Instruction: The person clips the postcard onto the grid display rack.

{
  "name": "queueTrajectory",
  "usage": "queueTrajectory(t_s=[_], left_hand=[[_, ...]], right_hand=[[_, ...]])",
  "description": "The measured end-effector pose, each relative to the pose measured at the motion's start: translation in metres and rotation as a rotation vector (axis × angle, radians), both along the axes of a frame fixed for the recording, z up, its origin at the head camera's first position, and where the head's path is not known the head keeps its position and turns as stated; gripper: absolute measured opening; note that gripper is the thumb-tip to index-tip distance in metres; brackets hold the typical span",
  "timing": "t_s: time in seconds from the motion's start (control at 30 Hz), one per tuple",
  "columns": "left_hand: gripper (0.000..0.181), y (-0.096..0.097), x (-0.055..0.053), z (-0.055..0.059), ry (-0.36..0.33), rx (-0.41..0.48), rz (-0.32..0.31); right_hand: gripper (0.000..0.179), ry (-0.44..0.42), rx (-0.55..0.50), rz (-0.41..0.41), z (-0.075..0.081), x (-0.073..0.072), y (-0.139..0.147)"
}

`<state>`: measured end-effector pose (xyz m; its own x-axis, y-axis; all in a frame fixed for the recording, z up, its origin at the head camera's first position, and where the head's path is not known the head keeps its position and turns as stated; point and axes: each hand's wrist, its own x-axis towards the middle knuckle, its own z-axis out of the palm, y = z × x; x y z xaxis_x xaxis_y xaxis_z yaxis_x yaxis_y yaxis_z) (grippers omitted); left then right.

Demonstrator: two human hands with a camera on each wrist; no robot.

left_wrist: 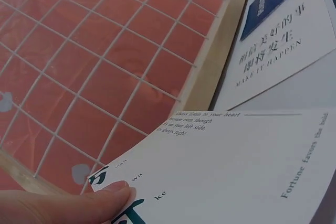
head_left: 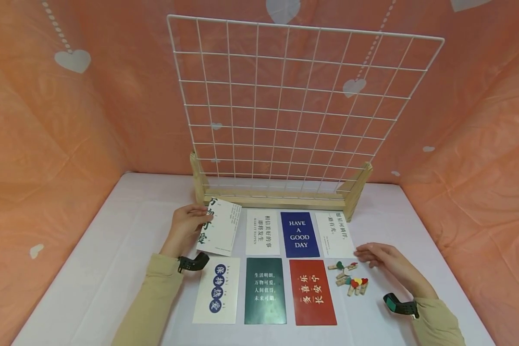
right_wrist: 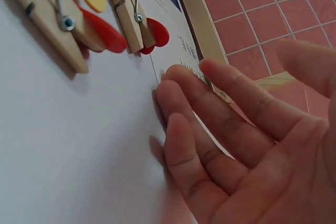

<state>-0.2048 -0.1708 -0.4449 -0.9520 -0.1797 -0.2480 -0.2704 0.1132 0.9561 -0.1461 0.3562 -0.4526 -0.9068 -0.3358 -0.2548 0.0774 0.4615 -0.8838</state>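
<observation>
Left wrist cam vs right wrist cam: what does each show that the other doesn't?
Only left wrist: the left hand pinching a white card, plus the MAKE IT HAPPEN card.
Only right wrist: the right hand and wooden clothespins.
Both: parts of the wire grid, its wooden stand and the blue card.

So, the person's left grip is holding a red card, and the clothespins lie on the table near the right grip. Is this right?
Not quite: the head view shows the left grip holding a white card with dark characters, while the red card lies on the table. The clothespins do lie near the right grip.
</observation>
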Motion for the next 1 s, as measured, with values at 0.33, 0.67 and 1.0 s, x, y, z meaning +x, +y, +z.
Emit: queueTrajectory(t_s=[0.33, 0.67, 1.0], left_hand=[[0.042, -0.005, 0.004, 0.012, -0.018, 0.019, 0.01], [0.043, -0.006, 0.007, 0.017, -0.049, 0.018, 0.044], [0.043, -0.007, 0.011, 0.021, -0.03, 0.045, 0.026]], right_hand=[[0.044, -0.052, 0.018, 0.007, -0.001, -0.002, 0.002], [0.044, -0.102, 0.042, 0.001, -0.003, -0.003, -0.003], [0.035, -0.111, 0.084, -0.018, -0.003, -0.002, -0.01]])
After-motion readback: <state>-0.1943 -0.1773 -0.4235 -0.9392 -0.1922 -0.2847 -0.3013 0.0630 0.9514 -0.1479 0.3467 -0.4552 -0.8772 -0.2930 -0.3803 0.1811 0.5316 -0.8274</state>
